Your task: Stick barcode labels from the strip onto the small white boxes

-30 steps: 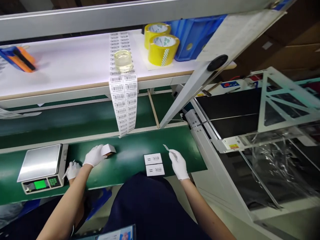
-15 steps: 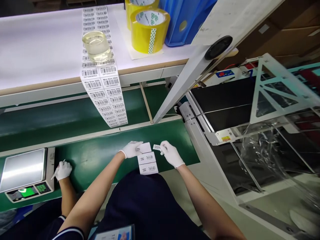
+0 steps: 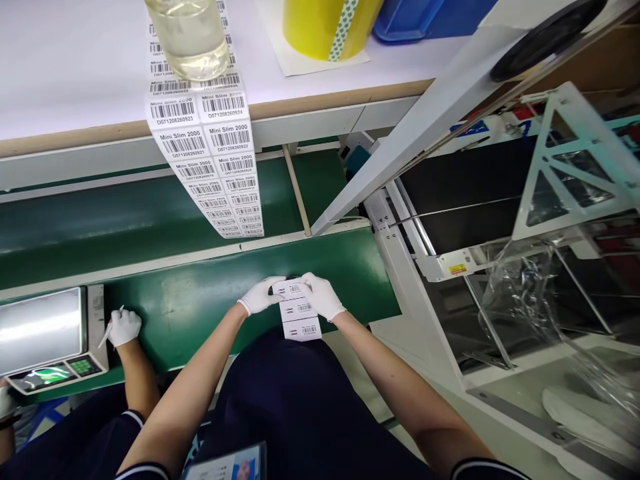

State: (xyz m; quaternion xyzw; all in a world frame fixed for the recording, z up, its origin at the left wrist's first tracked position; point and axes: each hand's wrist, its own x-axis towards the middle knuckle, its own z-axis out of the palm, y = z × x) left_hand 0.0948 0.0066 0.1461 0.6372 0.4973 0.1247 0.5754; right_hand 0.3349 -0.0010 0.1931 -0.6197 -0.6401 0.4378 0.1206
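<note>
Three small white boxes (image 3: 302,329) form a row at the front edge of the green bench, each bearing a barcode label. My left hand (image 3: 261,295), in a white glove, grips the left side of the farthest box (image 3: 287,291). At that box's right side is my gloved right hand (image 3: 324,297), its fingers closed on the edge beside the barcode label (image 3: 296,289). Part of the label and the box's right end lie hidden under those fingers. Above, a long strip of "Mini Slim 2000" barcode labels (image 3: 210,167) hangs from the shelf.
A glass jar of pale liquid (image 3: 193,40) weighs down the label strip. Yellow tape (image 3: 330,27) stands on the shelf (image 3: 75,73). To the left are a digital scale (image 3: 45,333) and a co-worker's gloved hand (image 3: 124,327). A slanted metal post (image 3: 380,160) and a machine (image 3: 465,193) are at right.
My right hand has moved left with the barcode label, which now lies on the farthest box. The view has shifted closer to the shelf. My left hand stays at the box.
</note>
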